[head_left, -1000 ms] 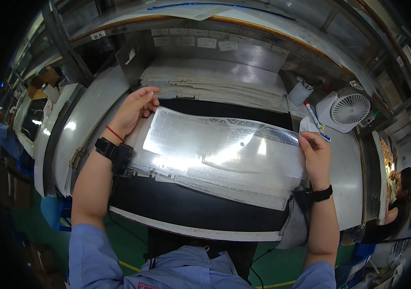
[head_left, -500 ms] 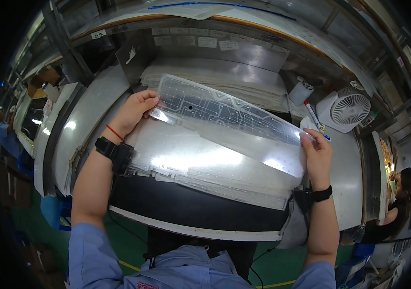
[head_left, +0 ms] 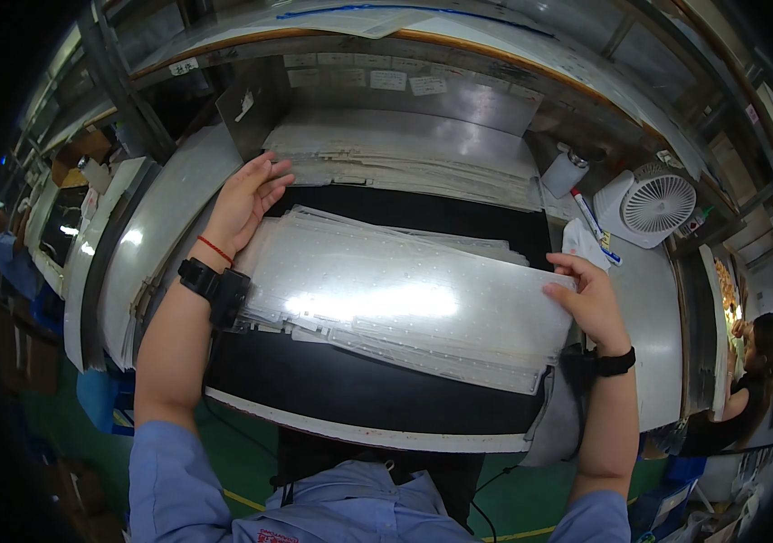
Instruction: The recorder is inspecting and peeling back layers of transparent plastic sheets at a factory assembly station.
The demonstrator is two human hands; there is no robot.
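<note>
A loose pile of thin, flat translucent sheets point(head_left: 386, 285) lies before me, with a shiny frosted sheet on top and uneven edges showing beneath. My left hand point(head_left: 249, 201) hovers beyond the pile's far left corner, fingers apart and holding nothing. At the pile's right end is my right hand point(head_left: 590, 297), its thumb over the corner of the top sheet and its forefinger raised apart from the thumb. Farther back, a second stack of similar sheets point(head_left: 405, 149) rests against a metal back panel. A black mat point(head_left: 441, 210) shows between the two.
On the right stand a white fan point(head_left: 658, 206), a bottle point(head_left: 567, 170), markers point(head_left: 590, 217) and a crumpled white cloth point(head_left: 584, 242). A shelf point(head_left: 386, 32) spans overhead. Large sheets point(head_left: 165, 217) stand stacked at left. Another person point(head_left: 753, 380) sits far right.
The clear patterned sheet that both hands held up is out of them; where it lies I cannot tell. My left hand has opened and risen slightly; my right thumb and forefinger have spread.
</note>
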